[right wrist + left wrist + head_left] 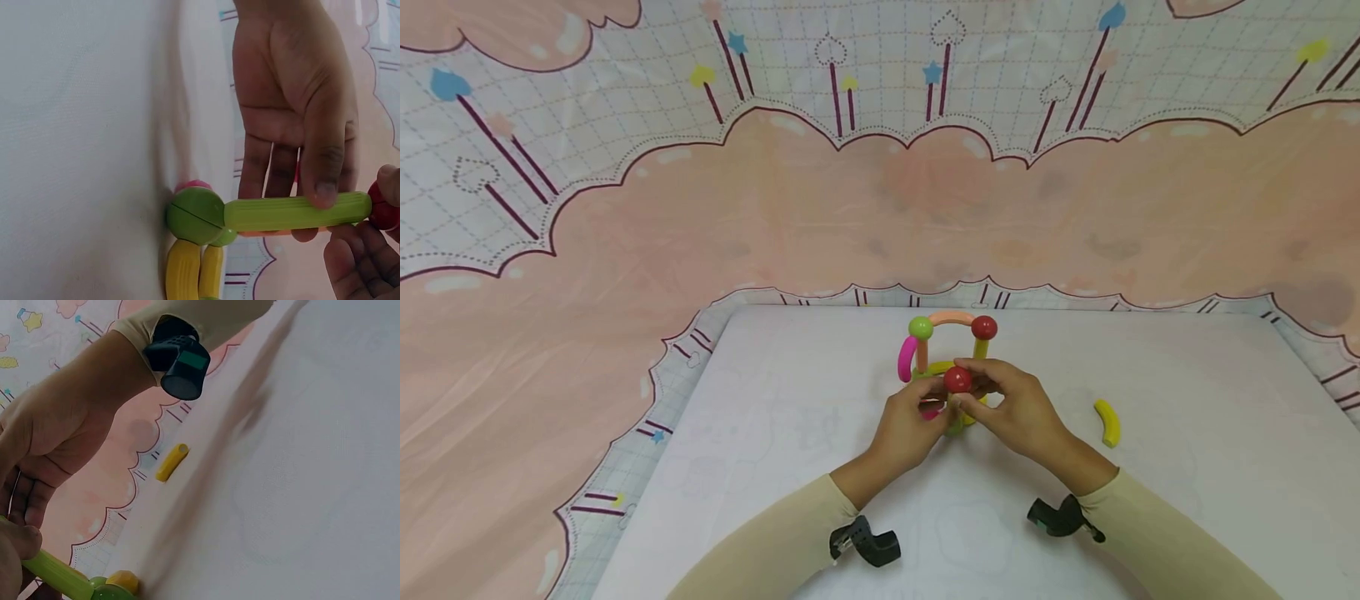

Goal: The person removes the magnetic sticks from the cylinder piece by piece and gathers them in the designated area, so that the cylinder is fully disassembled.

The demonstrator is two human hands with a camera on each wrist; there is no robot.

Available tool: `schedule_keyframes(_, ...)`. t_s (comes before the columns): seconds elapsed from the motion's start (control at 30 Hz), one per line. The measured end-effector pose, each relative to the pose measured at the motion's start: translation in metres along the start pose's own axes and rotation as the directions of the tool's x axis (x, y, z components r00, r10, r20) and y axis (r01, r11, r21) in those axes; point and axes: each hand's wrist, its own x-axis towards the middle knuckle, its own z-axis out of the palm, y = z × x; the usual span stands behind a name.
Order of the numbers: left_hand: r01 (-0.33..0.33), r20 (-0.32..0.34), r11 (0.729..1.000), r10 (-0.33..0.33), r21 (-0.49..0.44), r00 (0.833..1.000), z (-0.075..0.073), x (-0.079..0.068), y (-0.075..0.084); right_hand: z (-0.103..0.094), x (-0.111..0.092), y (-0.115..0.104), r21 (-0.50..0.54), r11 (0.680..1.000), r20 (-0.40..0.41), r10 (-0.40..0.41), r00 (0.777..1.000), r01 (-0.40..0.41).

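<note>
Nearest the camera, a left sleeve [767, 546] and a right sleeve [1180, 533] are seen along the bottom of the frame, a black wrist device [865, 542] being worn on the left one and another black wrist device [1058, 518] on the right one. Left of centre, a green rod [275, 214] is gripped between the thumb and fingers of the left hand [913, 425]. At centre, a red ball [957, 380] is held at the rod's upper end, pinched by the right hand [1026, 408]; whether it is fully seated cannot be told. Just behind, a toy frame [922, 354] of rods and balls is partly covered by the hands. Right of centre, a curved yellow piece [1107, 423] is left lying apart.

The joint is probably best pressed straight along the rod's line, the rod being steadied close to the ball so that the lower joints are not twisted.

The work is done on a white tabletop [790, 433], backed across the upper frame by a patterned pink-and-white cloth [820, 208].
</note>
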Motion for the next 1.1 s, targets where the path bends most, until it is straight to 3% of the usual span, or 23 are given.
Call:
schedule_keyframes(0.17,0.011,-0.001,1.000,-0.011,-0.021,1.000,0.0023,0.0020,0.0010,0.0004,-0.0007,0.0019,0.005,1.000,-0.011,-0.017,1.000,0.018)
schedule_keyframes(0.43,-0.030,0.007,0.999,0.030,0.037,1.000,0.0009,0.0043,-0.0009,0.0011,-0.0020,0.0008,-0.028,0.998,-0.024,-0.057,0.998,0.056)
schedule_keyframes(1.1,-0.041,0.033,0.995,0.039,0.090,0.999,-0.0011,0.0053,-0.0058,-0.0036,-0.0010,-0.0012,-0.043,0.999,-0.009,-0.011,1.000,0.011)
